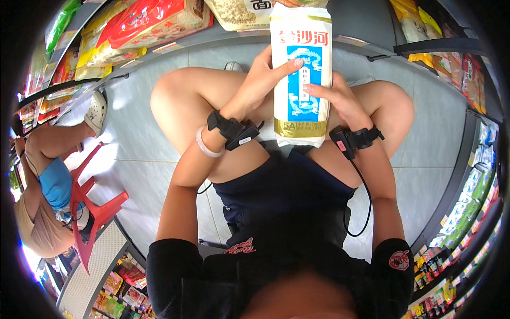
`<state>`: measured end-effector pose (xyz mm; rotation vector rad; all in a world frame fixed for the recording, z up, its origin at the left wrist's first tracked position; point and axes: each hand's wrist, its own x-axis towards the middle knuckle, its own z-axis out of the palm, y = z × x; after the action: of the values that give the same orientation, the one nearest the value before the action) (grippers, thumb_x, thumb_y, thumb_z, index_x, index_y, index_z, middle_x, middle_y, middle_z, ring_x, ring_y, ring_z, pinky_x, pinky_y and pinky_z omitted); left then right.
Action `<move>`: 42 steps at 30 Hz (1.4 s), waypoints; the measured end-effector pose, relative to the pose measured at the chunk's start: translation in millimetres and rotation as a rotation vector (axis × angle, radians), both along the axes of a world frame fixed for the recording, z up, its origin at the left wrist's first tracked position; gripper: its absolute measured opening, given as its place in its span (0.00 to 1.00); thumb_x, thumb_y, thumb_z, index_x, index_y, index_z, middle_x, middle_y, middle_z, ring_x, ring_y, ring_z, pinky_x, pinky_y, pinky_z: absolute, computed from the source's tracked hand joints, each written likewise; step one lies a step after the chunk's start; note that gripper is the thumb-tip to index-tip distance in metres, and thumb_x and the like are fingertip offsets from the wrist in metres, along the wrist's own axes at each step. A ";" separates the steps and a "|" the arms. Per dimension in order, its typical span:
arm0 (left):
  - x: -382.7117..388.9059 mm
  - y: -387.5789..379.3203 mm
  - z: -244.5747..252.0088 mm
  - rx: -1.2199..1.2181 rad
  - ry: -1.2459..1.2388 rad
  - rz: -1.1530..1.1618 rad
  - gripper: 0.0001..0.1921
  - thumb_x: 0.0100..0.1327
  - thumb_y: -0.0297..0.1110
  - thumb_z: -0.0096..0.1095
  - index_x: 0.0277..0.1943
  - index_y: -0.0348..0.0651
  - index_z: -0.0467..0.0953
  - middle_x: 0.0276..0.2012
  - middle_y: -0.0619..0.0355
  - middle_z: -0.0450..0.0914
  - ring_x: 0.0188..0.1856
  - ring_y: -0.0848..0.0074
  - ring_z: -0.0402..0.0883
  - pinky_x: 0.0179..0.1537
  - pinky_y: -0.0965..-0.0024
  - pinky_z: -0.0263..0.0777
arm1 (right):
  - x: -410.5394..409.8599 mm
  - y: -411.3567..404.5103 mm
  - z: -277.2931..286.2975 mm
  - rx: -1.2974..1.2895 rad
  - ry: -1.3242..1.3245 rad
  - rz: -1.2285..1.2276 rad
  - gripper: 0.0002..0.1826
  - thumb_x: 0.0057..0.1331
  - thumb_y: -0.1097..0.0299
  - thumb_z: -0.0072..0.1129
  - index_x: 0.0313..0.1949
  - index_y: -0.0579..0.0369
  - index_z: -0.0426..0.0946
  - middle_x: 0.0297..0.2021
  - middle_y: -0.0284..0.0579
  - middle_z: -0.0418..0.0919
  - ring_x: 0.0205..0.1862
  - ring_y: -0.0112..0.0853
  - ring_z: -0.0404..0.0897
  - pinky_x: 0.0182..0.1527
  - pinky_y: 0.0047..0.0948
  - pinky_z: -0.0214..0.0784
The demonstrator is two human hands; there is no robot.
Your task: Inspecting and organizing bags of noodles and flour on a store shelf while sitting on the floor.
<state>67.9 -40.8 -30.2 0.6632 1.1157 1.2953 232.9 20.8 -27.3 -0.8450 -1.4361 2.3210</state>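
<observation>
A packet of dried noodles (302, 131), white with a blue panel and gold bands, is held upright above my lap between both hands. My left hand (255, 89) grips its left side, the thumb lying across the blue panel. On the opposite side my right hand (347, 104) clasps the packet a little lower, its thumb also on the front. The other fingers of both hands are mostly hidden behind the packet. Each wrist wears a black strap with a small device, and a pale bangle (208, 144) circles my left forearm.
Shelf goods lie ahead, among them a red bag (147, 24) and a beige bag (239, 16). A person (44, 215) sits on a red plastic chair (99, 207) at the left. Shelves with green packs (466, 211) curve along the right. Grey tiles (426, 139) form the floor.
</observation>
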 end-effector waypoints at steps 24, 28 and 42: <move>-0.3 -2.8 6.6 -0.284 -0.304 -0.112 0.24 0.59 0.46 0.53 0.48 0.31 0.66 0.39 0.50 0.76 0.38 0.73 0.78 0.38 0.72 0.75 | -0.9 -8.9 -4.3 -0.536 0.096 0.003 0.24 0.57 0.67 0.54 0.51 0.63 0.62 0.42 0.46 0.73 0.42 0.29 0.76 0.44 0.26 0.70; 0.5 -2.1 3.8 -0.340 -0.315 -0.115 0.25 0.60 0.45 0.51 0.50 0.31 0.64 0.41 0.49 0.75 0.38 0.71 0.78 0.39 0.71 0.75 | -0.4 -9.0 -9.3 -0.607 0.088 -0.020 0.23 0.58 0.66 0.54 0.50 0.63 0.63 0.41 0.46 0.74 0.41 0.29 0.76 0.43 0.26 0.71; -0.3 -0.2 -1.7 -0.360 -0.342 -0.097 0.25 0.60 0.45 0.50 0.50 0.30 0.63 0.41 0.48 0.75 0.38 0.72 0.78 0.39 0.71 0.76 | -2.6 -8.1 -9.9 -0.636 0.065 -0.038 0.21 0.58 0.66 0.53 0.49 0.62 0.64 0.40 0.45 0.75 0.39 0.28 0.77 0.42 0.25 0.71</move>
<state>67.7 -41.0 -31.9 0.2144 0.9858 1.0417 230.3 12.7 -37.2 -0.9183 -0.6335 2.7785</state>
